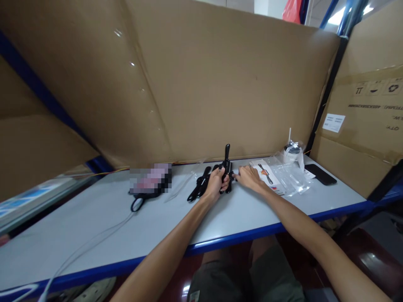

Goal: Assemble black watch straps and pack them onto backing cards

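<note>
Black strap (227,153) upright in grip of left hand (217,183)

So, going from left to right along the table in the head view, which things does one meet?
A black loop → black straps → left hand gripping an upright black piece → right hand → printed leaflet → clear plastic bags → black phone.

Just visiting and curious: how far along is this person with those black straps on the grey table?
Nothing looks finished yet. In hand: the left hand grips a black plastic strap, one end pointing up, and the right hand touches it. Left: more black straps lie loose on the grey table, and the clear plastic bags and printed card lie to the right, seemingly unused.
</note>
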Demonstrator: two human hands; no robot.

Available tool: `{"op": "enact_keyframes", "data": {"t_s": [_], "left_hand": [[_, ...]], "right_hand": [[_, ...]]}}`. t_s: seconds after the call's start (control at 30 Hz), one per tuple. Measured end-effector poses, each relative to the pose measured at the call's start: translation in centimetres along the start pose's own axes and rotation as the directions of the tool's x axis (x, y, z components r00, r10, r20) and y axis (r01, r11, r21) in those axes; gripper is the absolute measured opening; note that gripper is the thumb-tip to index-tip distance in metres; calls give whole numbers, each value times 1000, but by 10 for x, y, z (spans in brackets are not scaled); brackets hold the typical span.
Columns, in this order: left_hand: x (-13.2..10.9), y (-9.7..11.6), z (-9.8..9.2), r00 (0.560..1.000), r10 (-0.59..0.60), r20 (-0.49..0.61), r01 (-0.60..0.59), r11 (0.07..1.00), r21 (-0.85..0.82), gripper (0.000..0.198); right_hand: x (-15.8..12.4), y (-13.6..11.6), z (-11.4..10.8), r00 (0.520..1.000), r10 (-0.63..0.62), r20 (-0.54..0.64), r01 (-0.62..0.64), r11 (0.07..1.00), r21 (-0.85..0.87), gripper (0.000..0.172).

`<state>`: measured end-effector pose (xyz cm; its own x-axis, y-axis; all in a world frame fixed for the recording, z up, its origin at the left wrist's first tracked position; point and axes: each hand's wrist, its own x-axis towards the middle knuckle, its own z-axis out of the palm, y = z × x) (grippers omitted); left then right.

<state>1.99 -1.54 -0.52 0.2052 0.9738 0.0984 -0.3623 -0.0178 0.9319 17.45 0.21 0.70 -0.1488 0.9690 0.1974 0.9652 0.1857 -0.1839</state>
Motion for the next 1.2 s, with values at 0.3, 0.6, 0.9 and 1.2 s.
{"op": "enact_keyframes", "data": {"t_s": [0.3,0.6,0.9,1.2], "left_hand": [[0,0,3,997,26,68,-23,999,-35,44],[2,-4,3,996,26,81,-27,1000,10,47],[1,-7,3,997,22,77,-28,997,70,45],[2,-8,1,997,42,69,-49,994,97,46]], "right_hand": [[-1,-7,2,999,2,41,-3,1000,28,31],[-1,-7,-3,996,32,80,-33,999,9,26],[1,-6,-6,986,69,154,-85,991,103,18],[-4,-7,-8,997,-34,66,28,996,85,25]]}}
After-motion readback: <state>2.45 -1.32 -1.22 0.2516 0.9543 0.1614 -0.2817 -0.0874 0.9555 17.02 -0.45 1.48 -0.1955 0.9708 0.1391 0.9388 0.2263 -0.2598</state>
